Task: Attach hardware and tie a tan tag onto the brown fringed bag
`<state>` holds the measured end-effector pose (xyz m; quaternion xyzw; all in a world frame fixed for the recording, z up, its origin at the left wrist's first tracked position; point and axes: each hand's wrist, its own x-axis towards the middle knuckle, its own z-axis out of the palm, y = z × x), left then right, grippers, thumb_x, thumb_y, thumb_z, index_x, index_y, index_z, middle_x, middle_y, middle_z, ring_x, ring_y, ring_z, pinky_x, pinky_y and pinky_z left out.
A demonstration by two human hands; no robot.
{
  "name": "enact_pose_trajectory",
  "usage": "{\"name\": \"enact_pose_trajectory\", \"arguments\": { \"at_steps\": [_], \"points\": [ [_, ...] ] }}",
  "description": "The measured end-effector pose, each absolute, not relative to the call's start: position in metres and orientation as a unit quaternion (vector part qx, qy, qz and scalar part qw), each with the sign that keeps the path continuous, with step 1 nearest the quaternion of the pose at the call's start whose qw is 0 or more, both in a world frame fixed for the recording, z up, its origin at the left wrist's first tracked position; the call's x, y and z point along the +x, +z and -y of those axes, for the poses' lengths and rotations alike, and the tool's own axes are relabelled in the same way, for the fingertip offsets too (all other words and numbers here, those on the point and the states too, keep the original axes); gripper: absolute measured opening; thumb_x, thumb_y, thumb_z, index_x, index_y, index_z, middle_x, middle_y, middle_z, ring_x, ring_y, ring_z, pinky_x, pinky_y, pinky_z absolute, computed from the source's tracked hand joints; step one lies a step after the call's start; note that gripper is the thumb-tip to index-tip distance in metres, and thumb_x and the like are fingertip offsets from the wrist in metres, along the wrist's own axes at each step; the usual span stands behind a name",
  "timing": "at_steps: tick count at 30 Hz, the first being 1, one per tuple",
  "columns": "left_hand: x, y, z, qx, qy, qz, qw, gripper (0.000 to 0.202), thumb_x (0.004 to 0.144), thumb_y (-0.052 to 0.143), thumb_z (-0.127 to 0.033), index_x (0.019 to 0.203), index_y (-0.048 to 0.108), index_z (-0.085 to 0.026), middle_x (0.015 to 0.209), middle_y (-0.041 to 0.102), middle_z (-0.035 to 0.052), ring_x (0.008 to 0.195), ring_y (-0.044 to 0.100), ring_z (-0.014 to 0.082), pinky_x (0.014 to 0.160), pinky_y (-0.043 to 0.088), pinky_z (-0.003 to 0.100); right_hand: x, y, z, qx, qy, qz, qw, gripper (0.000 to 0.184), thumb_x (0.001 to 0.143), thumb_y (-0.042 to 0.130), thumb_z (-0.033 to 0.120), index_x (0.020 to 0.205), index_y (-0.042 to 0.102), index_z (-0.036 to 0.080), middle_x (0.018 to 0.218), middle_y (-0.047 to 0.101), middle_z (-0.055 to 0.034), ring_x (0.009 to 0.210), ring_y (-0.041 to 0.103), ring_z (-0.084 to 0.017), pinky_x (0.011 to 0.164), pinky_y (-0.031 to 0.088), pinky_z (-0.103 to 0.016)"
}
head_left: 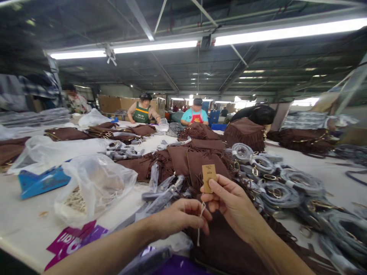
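A tan cardboard hang tag (209, 172) with printed text is pinched between the thumb and fingers of my right hand (226, 194). Below it hangs a thin white string (198, 236). My left hand (189, 215) is just left of the tag, its curled fingers closed around the string. Under both hands lies a dark brown fringed bag (226, 236), partly covered by my forearms. More brown fringed bags (200, 158) are piled beyond my hands.
Coiled straps in wrapping (278, 194) with gold clasps heap up at right. A plastic bag of white strings (94, 187), a blue box (43, 181) and purple printed pieces (73, 240) lie left. Co-workers (145, 109) stand across the white table (17, 217).
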<state>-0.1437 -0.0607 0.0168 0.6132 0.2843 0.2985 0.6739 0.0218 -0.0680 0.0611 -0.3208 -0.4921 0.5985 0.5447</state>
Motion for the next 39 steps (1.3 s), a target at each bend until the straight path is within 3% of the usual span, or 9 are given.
{"name": "enact_pose_trajectory", "arguments": {
  "at_steps": [7,12,16,19,22,25,29,33,39],
  "points": [
    [-0.162,-0.003,0.056,0.540,0.289,-0.353,0.707,0.031,0.070,0.070,-0.043,0.075,0.065,-0.013,0.050,0.054,-0.0039,0.042,0.032,0.0058,0.045,0.015,0.022,0.059,0.046,0.070,-0.348,0.587,0.453,0.573,0.036,0.066,0.091,0.044,0.076,0.069,0.017,0.073,0.070,-0.0018,0.057,0.064,-0.011,0.043,0.047,-0.013],
    [-0.170,-0.008,0.050,0.577,0.265,-0.365,0.681,0.029,0.073,0.065,-0.040,0.083,0.064,-0.013,0.059,0.064,-0.0004,0.046,0.046,0.0078,0.047,0.028,0.020,0.087,0.018,0.079,-0.420,0.580,0.442,0.540,0.038,0.066,0.089,0.047,0.080,0.069,0.018,0.075,0.069,-0.0022,0.056,0.060,-0.010,0.043,0.045,-0.014],
    [-0.162,0.010,0.052,0.714,0.238,-0.385,0.533,0.006,0.076,0.053,-0.021,0.080,0.057,-0.018,0.059,0.064,-0.0023,0.052,0.054,0.0123,0.053,0.038,0.022,0.101,-0.002,0.082,-0.554,0.429,0.525,0.483,0.043,0.067,0.080,0.054,0.089,0.067,0.019,0.080,0.068,-0.0067,0.059,0.060,-0.018,0.040,0.042,-0.023],
    [-0.150,0.028,0.056,0.829,0.182,-0.384,0.364,0.013,0.080,0.052,-0.015,0.068,0.056,-0.020,0.058,0.062,-0.0022,0.055,0.056,0.0134,0.056,0.037,0.022,0.093,-0.006,0.089,-0.593,0.222,0.592,0.499,0.051,0.070,0.073,0.053,0.109,0.064,0.021,0.115,0.063,-0.0145,0.090,0.064,-0.031,0.055,0.052,-0.034],
    [-0.138,0.039,0.061,0.887,0.150,-0.357,0.252,0.016,0.086,0.052,-0.016,0.074,0.062,-0.021,0.064,0.065,-0.0005,0.062,0.061,0.0160,0.058,0.037,0.023,0.066,-0.003,0.103,-0.511,0.344,0.617,0.491,0.056,0.082,0.065,0.050,0.130,0.052,0.025,0.135,0.054,-0.0117,0.113,0.057,-0.031,0.075,0.055,-0.036],
    [-0.134,0.040,0.065,0.909,0.142,-0.350,0.178,0.016,0.089,0.050,-0.017,0.084,0.065,-0.022,0.077,0.069,0.0004,0.069,0.063,0.0171,0.061,0.038,0.023,0.039,-0.004,0.111,-0.418,0.519,0.609,0.430,0.051,0.088,0.061,0.048,0.132,0.049,0.025,0.113,0.065,-0.0073,0.089,0.064,-0.023,0.070,0.055,-0.032],
    [-0.145,0.030,0.069,0.891,0.134,-0.395,0.181,0.011,0.089,0.055,-0.020,0.080,0.063,-0.020,0.067,0.066,-0.0032,0.065,0.061,0.0141,0.059,0.037,0.020,0.029,-0.014,0.104,-0.416,0.443,0.707,0.362,0.021,0.092,0.053,0.039,0.085,0.062,0.022,0.065,0.053,0.0046,0.057,0.050,-0.014,0.054,0.041,-0.023],
    [-0.161,0.017,0.073,0.860,0.126,-0.417,0.265,0.014,0.087,0.058,-0.016,0.074,0.060,-0.019,0.057,0.060,-0.0062,0.056,0.056,0.0100,0.057,0.035,0.018,0.034,-0.026,0.095,-0.435,0.334,0.775,0.314,0.028,0.092,0.051,0.035,0.069,0.057,0.021,0.064,0.052,0.0049,0.062,0.050,-0.014,0.059,0.035,-0.024],
    [-0.173,-0.003,0.077,0.856,0.086,-0.447,0.244,0.011,0.088,0.057,-0.018,0.078,0.060,-0.019,0.067,0.063,-0.0035,0.066,0.059,0.0131,0.060,0.037,0.021,0.041,-0.046,0.088,-0.488,0.361,0.735,0.301,0.029,0.086,0.047,0.040,0.067,0.054,0.020,0.060,0.046,0.0040,0.058,0.046,-0.015,0.053,0.031,-0.024]
  ]
}}
